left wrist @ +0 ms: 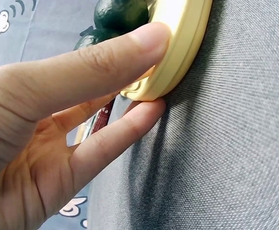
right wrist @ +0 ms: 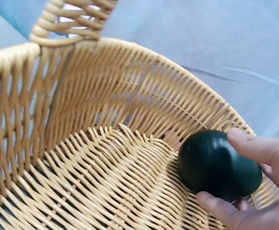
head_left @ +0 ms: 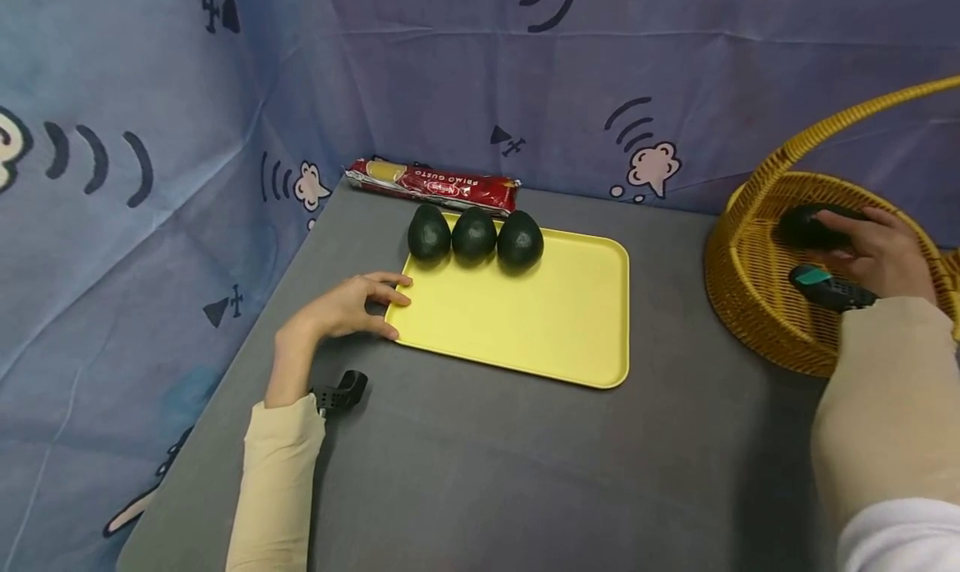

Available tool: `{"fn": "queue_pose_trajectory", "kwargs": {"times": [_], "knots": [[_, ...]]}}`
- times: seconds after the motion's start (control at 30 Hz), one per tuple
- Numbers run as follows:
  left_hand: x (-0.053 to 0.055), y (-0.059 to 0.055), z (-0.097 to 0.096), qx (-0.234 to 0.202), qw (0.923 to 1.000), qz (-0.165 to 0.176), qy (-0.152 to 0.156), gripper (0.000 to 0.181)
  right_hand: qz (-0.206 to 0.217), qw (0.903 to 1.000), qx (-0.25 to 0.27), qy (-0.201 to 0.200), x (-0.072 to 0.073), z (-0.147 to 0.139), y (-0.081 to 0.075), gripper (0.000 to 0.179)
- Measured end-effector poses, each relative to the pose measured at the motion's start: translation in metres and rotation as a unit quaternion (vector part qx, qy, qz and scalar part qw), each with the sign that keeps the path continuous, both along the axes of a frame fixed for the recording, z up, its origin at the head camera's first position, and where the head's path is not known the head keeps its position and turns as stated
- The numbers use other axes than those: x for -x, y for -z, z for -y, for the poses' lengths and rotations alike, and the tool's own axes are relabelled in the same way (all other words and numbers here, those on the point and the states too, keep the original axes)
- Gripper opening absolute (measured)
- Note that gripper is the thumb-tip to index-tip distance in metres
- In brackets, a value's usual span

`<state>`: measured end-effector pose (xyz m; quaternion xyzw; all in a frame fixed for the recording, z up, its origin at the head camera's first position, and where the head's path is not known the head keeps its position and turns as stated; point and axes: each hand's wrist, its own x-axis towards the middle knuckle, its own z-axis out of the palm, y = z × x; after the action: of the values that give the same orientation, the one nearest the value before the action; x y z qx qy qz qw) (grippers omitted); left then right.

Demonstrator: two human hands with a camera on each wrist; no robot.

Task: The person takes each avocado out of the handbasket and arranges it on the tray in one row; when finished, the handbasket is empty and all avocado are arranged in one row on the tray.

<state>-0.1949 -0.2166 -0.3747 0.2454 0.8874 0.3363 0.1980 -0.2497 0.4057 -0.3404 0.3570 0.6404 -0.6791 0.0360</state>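
In the head view, a yellow tray (head_left: 517, 326) lies on the table, and my left hand (head_left: 347, 307) holds its left end. The left wrist view shows the thumb on the rim and another finger against the underside of the tray's edge (left wrist: 185, 52). Three dark green avocados stand in a row along the tray's far side: the left one (head_left: 429, 234), the middle one (head_left: 474, 236) and the right one (head_left: 520, 243). Inside a wicker basket (head_left: 727, 280) at the right, my right hand (head_left: 892, 251) grips another avocado (right wrist: 216, 165) near the basket's floor, thumb and fingers around it.
A red packet (head_left: 442, 187) marked Primo Gusto lies behind the tray, against the patterned blue cloth backdrop (head_left: 450, 80). The basket's tall arched handle (head_left: 840, 122) rises over its opening. Grey table surface (head_left: 675, 455) stretches between tray and basket.
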Motion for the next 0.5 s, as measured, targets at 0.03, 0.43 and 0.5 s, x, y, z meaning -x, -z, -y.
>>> {"fn": "queue_pose_trajectory", "kwargs": {"times": [0.03,0.43,0.5], "knots": [[0.0,-0.001,0.0,0.001,1.0,0.0,0.0,0.047,0.009,0.9999,0.009,0.007,0.001,-0.002,0.0,0.104],[0.002,-0.001,-0.001,0.01,0.9999,-0.002,0.002,0.048,-0.029,0.9931,0.098,-0.057,0.006,-0.014,0.003,0.088],[0.002,-0.001,-0.001,0.01,0.9999,0.002,0.0,0.048,-0.029,0.9924,0.072,-0.096,0.007,-0.016,0.005,0.088]]}}
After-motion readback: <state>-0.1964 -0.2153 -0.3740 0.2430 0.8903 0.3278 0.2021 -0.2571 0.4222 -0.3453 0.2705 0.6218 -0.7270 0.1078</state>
